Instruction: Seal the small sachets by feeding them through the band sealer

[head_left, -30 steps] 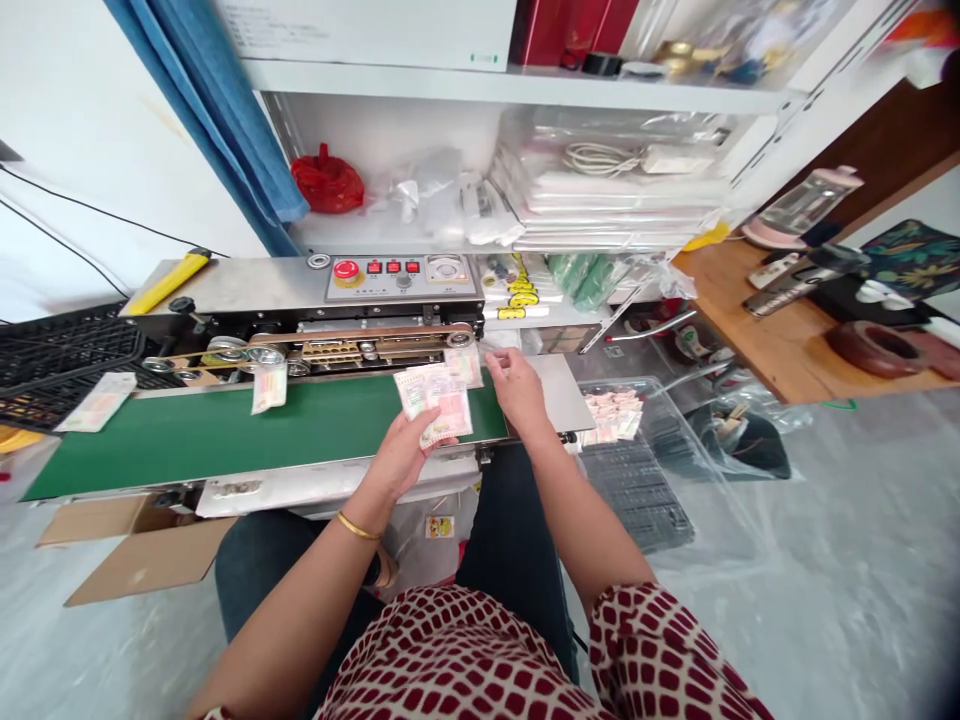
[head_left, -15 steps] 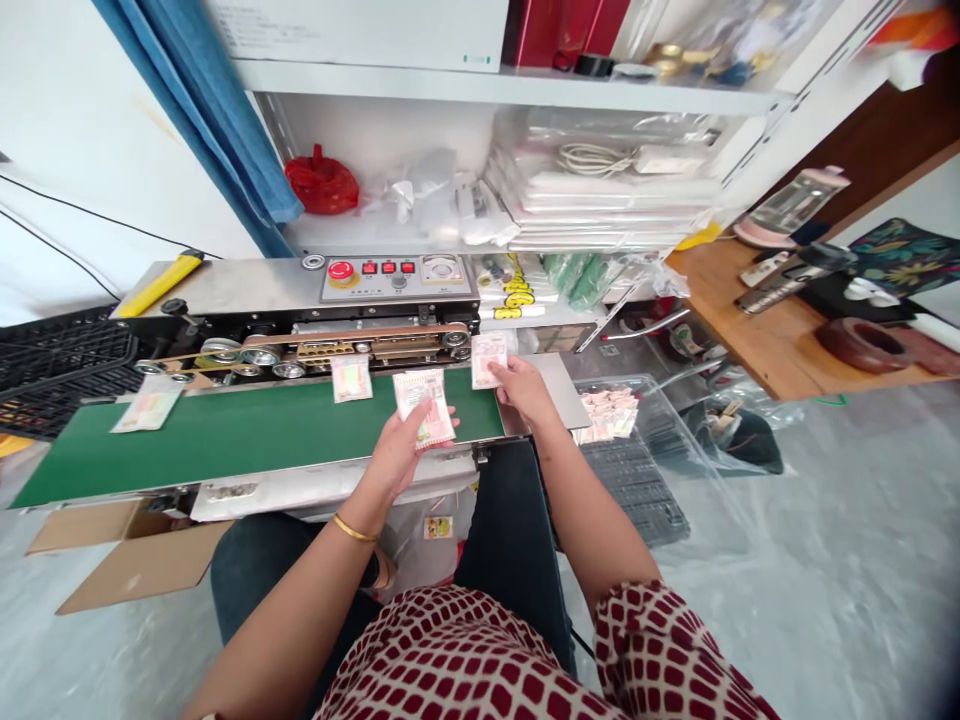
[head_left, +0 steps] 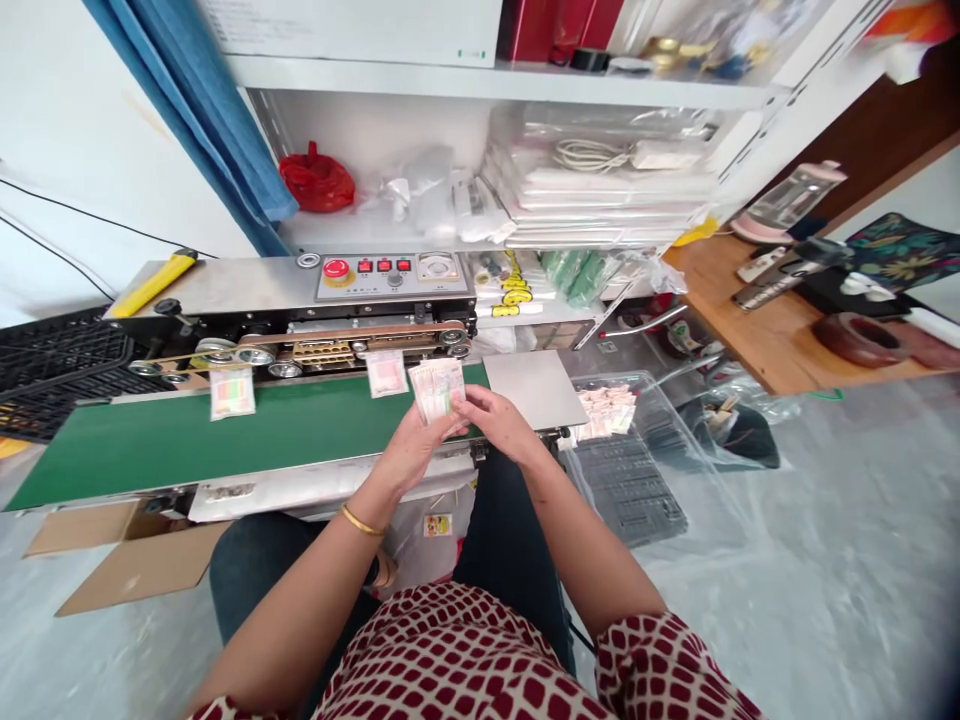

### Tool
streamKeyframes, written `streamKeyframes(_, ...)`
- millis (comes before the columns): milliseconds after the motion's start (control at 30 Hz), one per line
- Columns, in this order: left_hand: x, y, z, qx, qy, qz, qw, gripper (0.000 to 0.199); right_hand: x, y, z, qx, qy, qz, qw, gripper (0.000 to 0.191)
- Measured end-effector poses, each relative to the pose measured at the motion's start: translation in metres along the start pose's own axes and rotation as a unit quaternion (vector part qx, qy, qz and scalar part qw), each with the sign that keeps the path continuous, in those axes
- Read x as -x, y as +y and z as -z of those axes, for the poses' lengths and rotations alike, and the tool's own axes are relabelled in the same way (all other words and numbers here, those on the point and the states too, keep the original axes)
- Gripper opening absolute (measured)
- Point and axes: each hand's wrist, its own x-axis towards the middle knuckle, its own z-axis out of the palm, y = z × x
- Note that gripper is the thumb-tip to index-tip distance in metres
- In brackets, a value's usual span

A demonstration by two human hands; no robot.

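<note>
My left hand (head_left: pixel 414 445) is closed on a fanned stack of small packets (head_left: pixel 437 388) above the right part of the green belt (head_left: pixel 300 425). My right hand (head_left: pixel 499 425) meets the stack at its right side, thumb and fingers closed on the edge of a packet. On the belt, a pale pink packet (head_left: pixel 387 373) stands against the sealing machine (head_left: pixel 345 345) just left of the stack. Another packet (head_left: pixel 232 392) with a green and orange print lies farther left, its top edge at the machine's rollers.
Right of the belt is a metal plate (head_left: pixel 534 385). Beyond it, a clear bin (head_left: pixel 645 480) on the floor holds several packets. A wooden table (head_left: pixel 750 340) is at the right, shelves (head_left: pixel 510 82) are behind, and an open cardboard box (head_left: pixel 142 570) sits below left.
The packets on the belt have moved left, and the leftmost one is gone from view. My right hand has let go of its packet at the machine and come to the stack, which is now fanned.
</note>
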Motion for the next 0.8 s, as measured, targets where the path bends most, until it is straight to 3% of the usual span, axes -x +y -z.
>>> streamKeyframes(100,0.0,-0.001,0.0,0.006,0.016,0.01,1.0,0.042,0.002,0.004,0.004,-0.003,0.057,-0.028,0.998,0.037)
streamKeyframes(233,-0.002,-0.004,0.001,0.006,0.052,0.007,0.999,0.044,0.004,0.007,0.01,-0.08,0.083,-0.058,0.992,0.033)
streamKeyframes(400,-0.001,-0.004,0.004,0.039,0.08,0.02,0.996,0.047,-0.017,0.012,0.033,-0.066,0.194,-0.093,0.974,0.029)
streamKeyframes(600,0.001,-0.001,0.008,-0.009,0.128,0.018,0.992,0.042,-0.055,0.021,0.047,0.083,0.168,-0.065,0.98,0.02)
streamKeyframes(733,-0.004,0.0,0.005,0.003,0.145,-0.002,0.989,0.046,-0.044,0.015,0.034,0.19,0.237,0.001,0.953,0.027)
streamKeyframes(800,-0.007,0.0,0.001,0.008,0.139,-0.012,0.99,0.049,-0.03,0.009,0.022,0.136,0.194,0.003,0.972,0.036)
